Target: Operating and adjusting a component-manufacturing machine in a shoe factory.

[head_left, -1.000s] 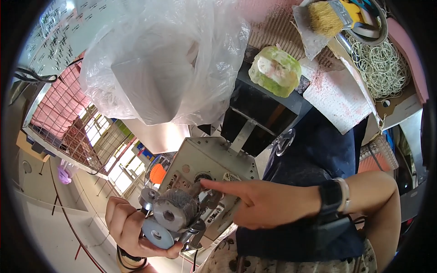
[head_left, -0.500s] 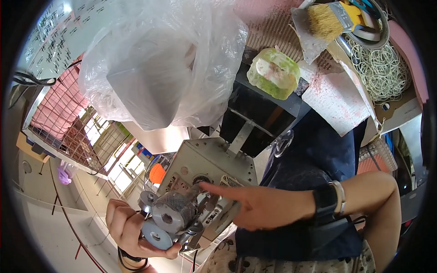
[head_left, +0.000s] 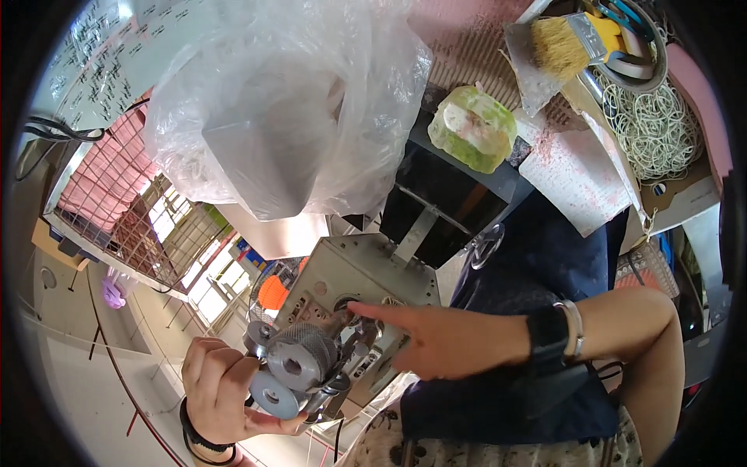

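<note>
Head view: clasping the outer end of a roller assembly (head_left: 313, 340) with left hand (head_left: 214, 385), fingers bent in behind a smooth grey disc (head_left: 261, 391) and thumb laid along beneath. Reaching in from the opposite side with right hand (head_left: 447, 338), index finger stretched straight toward the shaft end of the assembly, beside a round opening in a grey metal machine housing (head_left: 362, 261). Mounted, by the look of it, on the face of that housing, with a knurled steel roller (head_left: 305, 372) just above the smooth disc.

Judging by the pose, at a stage of steadying the rollers while feeling or pointing out a spot near the shaft. Calling next, probably, for a firm left hold and a careful right fingertip, clear of any nip between roller and disc.

Not to be seen: left fingertips, behind the metal. Impossible to tell about anything pinched under right hand, with thumb and folded fingers poorly shown; equally hard to tell contact from a slim gap at the index tip. Cut off above: a clear plastic bag (head_left: 272, 140), too cloudy for a sure reading of the contents. Uncertain in kind: a translucent green block (head_left: 473, 128), whitish on top
</note>
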`<state>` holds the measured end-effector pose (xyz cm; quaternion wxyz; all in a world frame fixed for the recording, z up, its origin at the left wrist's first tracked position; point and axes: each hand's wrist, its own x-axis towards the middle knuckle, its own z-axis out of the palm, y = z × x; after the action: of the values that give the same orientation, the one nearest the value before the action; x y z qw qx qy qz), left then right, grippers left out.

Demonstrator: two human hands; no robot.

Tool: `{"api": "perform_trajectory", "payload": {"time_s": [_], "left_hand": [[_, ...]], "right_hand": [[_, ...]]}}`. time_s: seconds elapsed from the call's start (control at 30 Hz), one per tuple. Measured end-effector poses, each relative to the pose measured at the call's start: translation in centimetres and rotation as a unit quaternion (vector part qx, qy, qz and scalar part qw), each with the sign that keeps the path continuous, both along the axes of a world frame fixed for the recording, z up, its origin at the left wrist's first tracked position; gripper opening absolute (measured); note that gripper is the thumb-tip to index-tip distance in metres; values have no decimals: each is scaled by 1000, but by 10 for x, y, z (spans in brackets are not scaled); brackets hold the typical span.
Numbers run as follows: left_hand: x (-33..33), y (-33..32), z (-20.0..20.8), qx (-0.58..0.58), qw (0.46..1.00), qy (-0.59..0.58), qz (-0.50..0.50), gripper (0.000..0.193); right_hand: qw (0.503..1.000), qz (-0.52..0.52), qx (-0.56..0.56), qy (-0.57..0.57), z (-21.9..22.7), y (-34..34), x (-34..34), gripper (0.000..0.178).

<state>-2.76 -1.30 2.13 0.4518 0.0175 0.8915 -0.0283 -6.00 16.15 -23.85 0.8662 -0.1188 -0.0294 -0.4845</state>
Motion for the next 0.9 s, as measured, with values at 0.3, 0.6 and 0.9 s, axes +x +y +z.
{"api": "perform_trajectory", "payload": {"time_s": [0.3,0.6,0.9], "left_hand": [[18,-1,-12,40,994,72,71,69],[18,-5,-12,63,993,74,63,74],[16,-5,-10,63,993,66,73,73]], "right_hand": [[965,-188,-87,160,-12,-25,2,67],[962,-73,-163,206,-20,-25,-3,67],[978,-87,-83,169,-15,-5,-14,64]]}}
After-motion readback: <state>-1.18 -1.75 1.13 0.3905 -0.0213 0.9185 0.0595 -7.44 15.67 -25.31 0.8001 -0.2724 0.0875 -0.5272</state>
